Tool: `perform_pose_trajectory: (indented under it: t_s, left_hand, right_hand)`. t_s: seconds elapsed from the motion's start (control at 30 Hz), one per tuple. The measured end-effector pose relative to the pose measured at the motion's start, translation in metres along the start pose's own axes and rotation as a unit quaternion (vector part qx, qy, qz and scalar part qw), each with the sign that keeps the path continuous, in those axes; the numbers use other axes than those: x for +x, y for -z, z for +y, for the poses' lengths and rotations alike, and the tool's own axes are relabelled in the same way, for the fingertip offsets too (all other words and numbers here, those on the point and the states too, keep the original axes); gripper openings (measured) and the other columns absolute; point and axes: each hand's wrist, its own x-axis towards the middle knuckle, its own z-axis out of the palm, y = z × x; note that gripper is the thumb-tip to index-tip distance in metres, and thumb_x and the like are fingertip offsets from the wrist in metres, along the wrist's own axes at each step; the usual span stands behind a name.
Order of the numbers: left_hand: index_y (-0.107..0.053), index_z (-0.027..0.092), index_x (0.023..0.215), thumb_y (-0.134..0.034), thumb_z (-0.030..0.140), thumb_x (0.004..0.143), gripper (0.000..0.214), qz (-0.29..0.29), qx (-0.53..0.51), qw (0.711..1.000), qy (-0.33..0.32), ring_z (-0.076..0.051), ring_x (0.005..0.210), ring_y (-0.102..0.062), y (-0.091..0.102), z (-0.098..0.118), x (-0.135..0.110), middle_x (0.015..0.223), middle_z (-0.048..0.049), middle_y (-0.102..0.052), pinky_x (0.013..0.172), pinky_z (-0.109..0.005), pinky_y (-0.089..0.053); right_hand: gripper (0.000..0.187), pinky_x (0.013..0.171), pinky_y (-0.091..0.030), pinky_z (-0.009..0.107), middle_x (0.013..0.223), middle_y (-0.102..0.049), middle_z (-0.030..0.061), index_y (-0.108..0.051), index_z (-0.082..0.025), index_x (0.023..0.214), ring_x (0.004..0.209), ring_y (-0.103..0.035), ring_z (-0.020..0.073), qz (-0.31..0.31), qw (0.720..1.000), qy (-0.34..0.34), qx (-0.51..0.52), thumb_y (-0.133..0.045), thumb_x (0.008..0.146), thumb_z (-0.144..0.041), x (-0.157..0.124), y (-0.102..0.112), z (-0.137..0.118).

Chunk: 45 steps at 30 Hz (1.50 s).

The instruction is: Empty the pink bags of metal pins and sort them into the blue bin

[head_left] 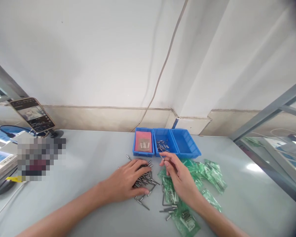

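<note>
My left hand (130, 177) lies palm down with its fingers spread over a heap of small metal pins (145, 179) on the table. Part of the heap is hidden under that hand. In the fingertips of my right hand (175, 171) is a thin metal pin (162, 158), pinched just in front of the blue bins. Similar metal pins lie in the middle blue bin (165, 133). Below and beside my right hand are green plastic bags (214, 177) with metal parts inside. Several loose metal pieces (168, 210) lie between the heap and the bags.
The left blue bin (135, 144) holds a pink sheet with a small clear packet on it. On the right is another blue bin (185, 141). A phone (33, 114) stands on a holder at the left, near cables and a power strip. A cable (160, 74) hangs down the wall.
</note>
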Motion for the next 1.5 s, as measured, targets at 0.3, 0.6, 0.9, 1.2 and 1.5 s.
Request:
perform_pose_trajectory:
  t_s: [0.3,0.6,0.9,1.2,1.5]
  left_hand:
    - [-0.026,0.031,0.173,-0.067,0.085,0.088,0.109,-0.014,0.085,0.995,0.048,-0.045,0.159,-0.035,0.016,0.004,-0.049,0.173,-0.0132,-0.037,0.13,-0.075,-0.023]
    - [-0.017,0.026,0.175,-0.068,0.091,0.081,0.125,-0.004,0.086,0.991,0.097,-0.049,0.163,-0.024,-0.009,-0.004,-0.065,0.18,-0.016,-0.022,0.128,-0.078,-0.021]
    - [-0.027,0.027,0.172,-0.064,0.092,0.082,0.118,-0.013,0.028,0.995,0.09,-0.047,0.164,-0.022,-0.033,0.008,-0.025,0.177,-0.0143,-0.03,0.13,-0.073,-0.026]
    - [-0.029,0.028,0.171,-0.065,0.087,0.087,0.109,-0.025,0.004,0.997,0.079,-0.046,0.159,-0.031,-0.034,0.002,-0.011,0.172,-0.0156,-0.035,0.123,-0.069,-0.041]
    - [-0.043,0.027,0.164,-0.067,0.077,0.094,0.089,-0.011,0.016,0.999,0.044,-0.04,0.148,-0.043,-0.027,0.002,0.001,0.162,-0.0138,-0.047,0.123,-0.062,-0.042]
  right_hand:
    - [0.027,0.071,-0.051,0.033,0.103,-0.071,0.0038,-0.062,-0.029,0.13,0.074,-0.057,0.0203,-0.017,1.0,-0.009,-0.002,-0.042,0.114,-0.04,-0.003,0.0,0.001]
    - [0.026,0.072,-0.05,0.033,0.102,-0.071,0.0045,-0.061,-0.027,0.127,0.077,-0.058,0.0203,-0.02,1.0,-0.007,-0.001,-0.042,0.114,-0.037,-0.005,-0.002,0.001]
    - [0.023,0.069,-0.048,0.031,0.1,-0.071,0.0036,-0.061,-0.027,0.123,0.075,-0.056,0.0195,-0.004,1.0,0.006,0.001,-0.043,0.114,-0.038,-0.005,-0.001,0.0]
    - [0.017,0.069,-0.048,0.031,0.1,-0.071,0.0028,-0.058,-0.027,0.12,0.075,-0.054,0.0193,0.016,0.999,-0.003,0.045,-0.046,0.113,-0.038,-0.001,0.001,0.002]
    - [0.017,0.081,-0.05,0.033,0.102,-0.072,0.0024,-0.059,-0.028,0.12,0.086,-0.06,0.0203,-0.012,0.999,-0.007,0.053,-0.048,0.113,-0.038,0.004,0.002,-0.007]
